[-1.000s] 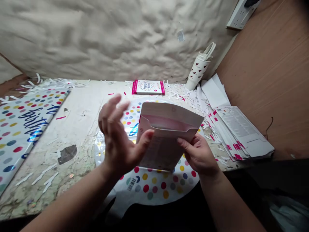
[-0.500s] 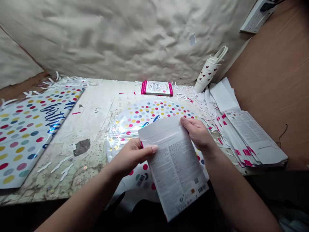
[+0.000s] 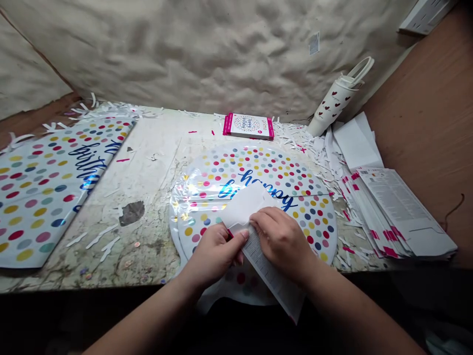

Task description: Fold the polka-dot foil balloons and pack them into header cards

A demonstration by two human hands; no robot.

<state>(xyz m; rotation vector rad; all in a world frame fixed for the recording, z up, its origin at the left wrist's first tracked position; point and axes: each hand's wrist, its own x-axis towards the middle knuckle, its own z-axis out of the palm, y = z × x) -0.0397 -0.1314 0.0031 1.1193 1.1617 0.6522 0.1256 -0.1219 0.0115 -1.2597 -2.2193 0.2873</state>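
Observation:
A printed cardboard envelope is held tilted in front of me, its plain white flap pointing up and away. My left hand grips its left edge just below the flap, thumb on the printed face. With fingers pinched together, my right hand is at the slit where the flap meets the body; the fingertips partly hide that spot. Below the envelope lies a round foil balloon, flat, with coloured dots and blue lettering.
Another dotted foil balloon lies at the left. A small stack of pink-edged packs sits at the back. Right of it lean a white tumbler with hearts and a pile of flat envelopes, among paper scraps.
The envelope has turned from its open mouth facing me to its printed side, then tilted further. My left hand has taken hold of it, and my right hand has moved inward to the flap.

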